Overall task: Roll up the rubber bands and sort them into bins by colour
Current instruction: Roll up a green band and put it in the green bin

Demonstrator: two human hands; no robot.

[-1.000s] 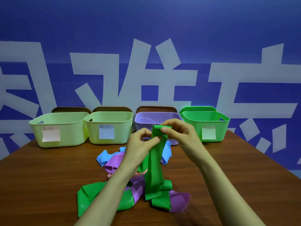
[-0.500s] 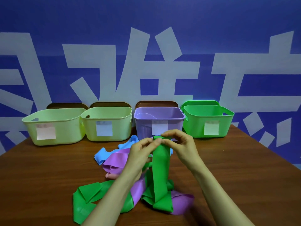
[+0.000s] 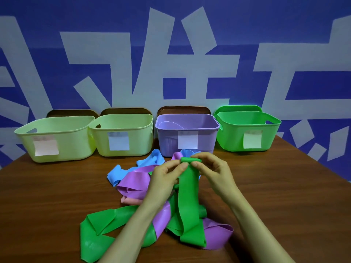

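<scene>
wooden table (image 3: 57, 215) bearing everything | green bin (image 3: 235, 137) sitting rightmost at far edge, purple bin (image 3: 169, 141) just beside it | pile of loose bands (image 3: 133, 181) lying mid-table | green band (image 3: 190, 202) hanging upright over pile, top end rolled | left hand (image 3: 165, 179) and right hand (image 3: 214, 173) both pinching that rolled top

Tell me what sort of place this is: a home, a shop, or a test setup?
Most likely a staged test or recording setup, not a home: a wooden table against a blue wall with huge pale lettering, and a purple bin and green bin in a neat row, each paper-labelled.
</scene>
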